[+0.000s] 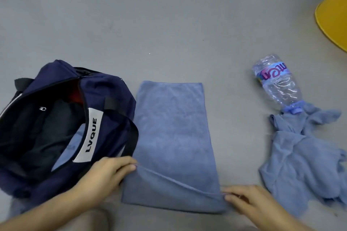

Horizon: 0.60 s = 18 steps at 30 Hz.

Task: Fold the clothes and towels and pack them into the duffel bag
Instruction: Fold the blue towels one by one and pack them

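The open duffel bag (112, 103) sits just left of the left hand (105, 176), with dark clothes already inside and its strap lying close to the towel's edge. The left hand pinches the near-left edge of the blue towel (172, 127), which stretches away from both hands across the grey surface. The right hand (249, 200) pinches the near-right corner, and a raised ridge of cloth runs between the two grips.

That ridge slants, so a fold made from here would probably land crooked. Uneven pull could also slide the lower layer out of line. The left hand's lift could snag the strap. Beyond the right hand, a crumpled blue cloth (300, 165) lies under a bottle (277, 84), which may roll when the cloth is pulled.
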Each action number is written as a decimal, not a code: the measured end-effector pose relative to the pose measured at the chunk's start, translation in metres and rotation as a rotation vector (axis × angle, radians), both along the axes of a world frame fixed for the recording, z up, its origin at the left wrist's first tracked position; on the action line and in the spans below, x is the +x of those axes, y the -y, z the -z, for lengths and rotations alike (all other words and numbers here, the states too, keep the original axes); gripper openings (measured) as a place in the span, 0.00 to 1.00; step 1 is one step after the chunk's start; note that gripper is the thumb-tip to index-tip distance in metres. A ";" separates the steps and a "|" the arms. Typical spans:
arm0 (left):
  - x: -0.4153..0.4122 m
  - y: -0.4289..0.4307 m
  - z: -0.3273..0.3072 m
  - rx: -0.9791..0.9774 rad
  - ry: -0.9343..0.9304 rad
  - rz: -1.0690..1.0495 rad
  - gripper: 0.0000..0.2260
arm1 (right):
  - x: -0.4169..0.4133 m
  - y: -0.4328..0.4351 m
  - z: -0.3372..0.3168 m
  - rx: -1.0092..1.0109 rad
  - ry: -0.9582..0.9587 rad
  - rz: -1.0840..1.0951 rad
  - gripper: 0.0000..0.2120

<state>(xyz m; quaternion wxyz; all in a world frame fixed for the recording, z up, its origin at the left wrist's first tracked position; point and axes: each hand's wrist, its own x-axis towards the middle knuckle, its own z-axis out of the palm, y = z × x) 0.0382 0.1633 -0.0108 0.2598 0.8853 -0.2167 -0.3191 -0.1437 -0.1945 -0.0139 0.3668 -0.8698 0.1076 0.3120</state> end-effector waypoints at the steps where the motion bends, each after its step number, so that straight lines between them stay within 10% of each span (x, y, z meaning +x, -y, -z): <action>1: 0.013 0.010 -0.004 -0.039 -0.008 -0.073 0.07 | 0.015 0.007 -0.007 0.010 0.040 0.090 0.06; 18: 0.234 0.112 0.043 -0.100 0.112 -0.641 0.07 | 0.324 0.052 0.061 0.072 0.325 0.813 0.07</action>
